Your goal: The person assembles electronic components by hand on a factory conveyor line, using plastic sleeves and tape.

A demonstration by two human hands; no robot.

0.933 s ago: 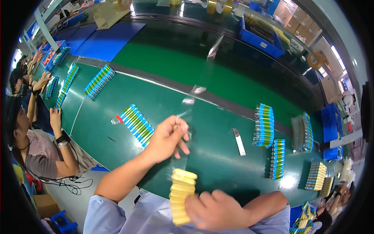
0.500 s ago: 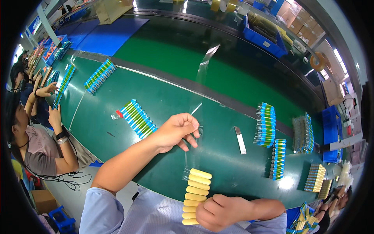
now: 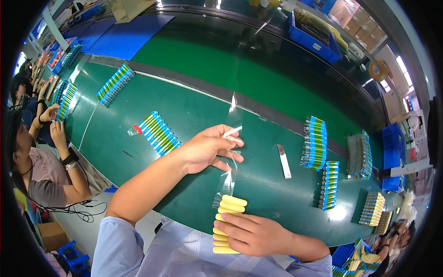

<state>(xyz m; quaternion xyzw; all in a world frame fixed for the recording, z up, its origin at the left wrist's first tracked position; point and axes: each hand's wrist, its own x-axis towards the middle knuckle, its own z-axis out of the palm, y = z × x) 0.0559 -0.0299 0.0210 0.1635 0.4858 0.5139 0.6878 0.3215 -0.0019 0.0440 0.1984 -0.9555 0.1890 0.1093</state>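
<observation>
My left hand (image 3: 214, 148) is raised over the green table, thumb and fingers closed on a clear plastic tape strip (image 3: 227, 182). A narrow white piece (image 3: 232, 132) shows at its fingertips; whether it is part of the strip I cannot tell. The strip stretches down to a row of yellow round-ended sticks (image 3: 226, 249) at the table's near edge, side by side. My right hand (image 3: 256, 234) lies across that row, fingers extended over the sticks and pressing on them; its thumb is hidden. A flat blade with a white handle (image 3: 284, 162) lies to the right.
Rows of blue-and-green cylinders lie left of my left arm (image 3: 159, 134), farther left (image 3: 115, 84) and at right (image 3: 315, 143). More yellow sticks (image 3: 373, 208) stand far right. A blue crate (image 3: 314, 44) sits beyond the dark green belt (image 3: 194, 60). A co-worker (image 3: 50, 171) sits at left.
My left hand has shifted slightly right and up with the strip. My right hand's fingers have straightened and spread over the yellow row, which has moved slightly up and left.
</observation>
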